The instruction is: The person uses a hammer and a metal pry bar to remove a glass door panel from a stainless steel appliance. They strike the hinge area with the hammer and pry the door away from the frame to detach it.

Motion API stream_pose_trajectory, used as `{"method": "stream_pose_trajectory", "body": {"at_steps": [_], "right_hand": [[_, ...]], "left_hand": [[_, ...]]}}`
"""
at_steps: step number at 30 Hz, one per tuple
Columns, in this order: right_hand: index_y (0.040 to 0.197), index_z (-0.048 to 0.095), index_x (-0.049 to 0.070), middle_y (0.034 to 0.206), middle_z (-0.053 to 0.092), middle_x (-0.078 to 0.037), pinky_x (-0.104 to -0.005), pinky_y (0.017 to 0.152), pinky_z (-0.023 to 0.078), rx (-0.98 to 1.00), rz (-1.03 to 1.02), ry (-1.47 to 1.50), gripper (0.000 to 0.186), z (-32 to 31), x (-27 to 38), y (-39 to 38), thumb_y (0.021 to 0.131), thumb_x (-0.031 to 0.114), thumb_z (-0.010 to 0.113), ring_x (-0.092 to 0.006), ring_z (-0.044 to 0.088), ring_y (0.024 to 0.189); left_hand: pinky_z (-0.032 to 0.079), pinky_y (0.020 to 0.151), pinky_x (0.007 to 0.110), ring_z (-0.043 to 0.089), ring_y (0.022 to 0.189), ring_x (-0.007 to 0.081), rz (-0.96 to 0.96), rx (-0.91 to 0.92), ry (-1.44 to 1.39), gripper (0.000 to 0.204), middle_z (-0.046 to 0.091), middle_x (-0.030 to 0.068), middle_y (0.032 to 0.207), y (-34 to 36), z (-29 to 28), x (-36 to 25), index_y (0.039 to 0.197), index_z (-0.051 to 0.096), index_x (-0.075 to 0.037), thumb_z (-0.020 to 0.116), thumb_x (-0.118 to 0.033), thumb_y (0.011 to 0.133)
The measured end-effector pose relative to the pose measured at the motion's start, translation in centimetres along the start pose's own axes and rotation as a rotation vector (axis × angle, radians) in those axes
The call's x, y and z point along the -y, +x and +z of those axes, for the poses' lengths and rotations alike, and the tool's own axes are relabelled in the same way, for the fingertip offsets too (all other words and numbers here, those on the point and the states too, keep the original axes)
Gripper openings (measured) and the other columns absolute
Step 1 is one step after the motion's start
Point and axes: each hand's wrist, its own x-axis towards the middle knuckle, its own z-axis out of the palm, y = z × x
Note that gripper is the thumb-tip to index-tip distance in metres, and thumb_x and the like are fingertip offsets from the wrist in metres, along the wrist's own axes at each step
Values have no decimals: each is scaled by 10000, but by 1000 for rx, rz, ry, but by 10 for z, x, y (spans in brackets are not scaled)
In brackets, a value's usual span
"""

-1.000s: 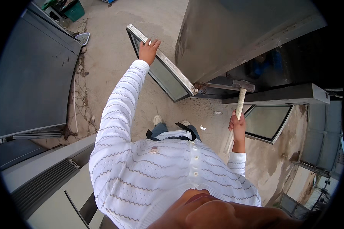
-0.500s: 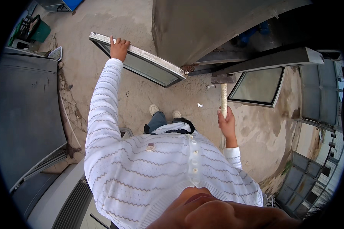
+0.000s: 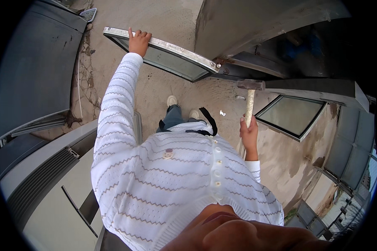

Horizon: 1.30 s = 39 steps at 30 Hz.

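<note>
My left hand (image 3: 139, 42) grips the top edge of an open metal-framed glass window sash (image 3: 171, 58) that swings out from a grey wall. My right hand (image 3: 249, 131) is wrapped around the pale wooden handle of a hammer (image 3: 250, 98), held upright with its dark metal head level with the window's hinge side. My white knitted sleeves run up to both hands. My shoes (image 3: 171, 100) stand on the concrete ground far below.
A second open glass sash (image 3: 291, 115) hangs below a grey ledge (image 3: 314, 88) on the right. A large grey unit with a grille (image 3: 42, 184) sits at lower left, a dark metal panel (image 3: 33, 67) at upper left. The cracked concrete ground (image 3: 163, 16) lies beneath.
The view has shifted so the window sash sits further right and nearer. My left hand still holds its edge. The hammer in my right hand stays upright near the hinge side.
</note>
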Motion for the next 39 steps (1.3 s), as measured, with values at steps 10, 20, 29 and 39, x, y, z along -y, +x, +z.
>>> {"method": "stream_pose_trajectory", "body": {"at_steps": [10, 20, 29, 39], "right_hand": [[1075, 528, 34, 658, 492, 30, -217, 411, 353, 157, -70, 1, 188, -29, -19, 14, 958, 167, 589, -34, 432, 482], [1100, 518, 34, 675, 495, 32, -214, 409, 351, 271, -130, -47, 209, -47, -32, 23, 967, 181, 585, -36, 425, 475], [1025, 527, 35, 682, 503, 6, -239, 483, 402, 11, -456, -87, 222, -23, -43, 25, 961, 230, 611, -67, 459, 536], [980, 553, 6, 758, 584, -135, -354, 645, 467, 119, -324, -278, 299, -24, -42, 52, 940, 291, 632, -219, 583, 698]], "left_hand": [[189, 1121, 642, 522, 1183, 214, -176, 72, 3, 530, 622, -32, 1147, -86, -12, -14, 1174, 575, -228, 808, -234, 697], [188, 1108, 642, 544, 1144, 210, -294, 54, -97, 539, 650, -24, 1056, -175, -26, -39, 1126, 611, -218, 838, -278, 641], [183, 1117, 629, 547, 1095, 233, -348, 47, -269, 516, 649, 4, 984, -222, -42, -68, 1051, 657, -178, 866, -315, 600], [199, 1106, 613, 546, 1084, 256, -464, 89, -429, 582, 628, 30, 1034, -272, -62, -117, 1094, 632, -151, 875, -304, 588]]}}
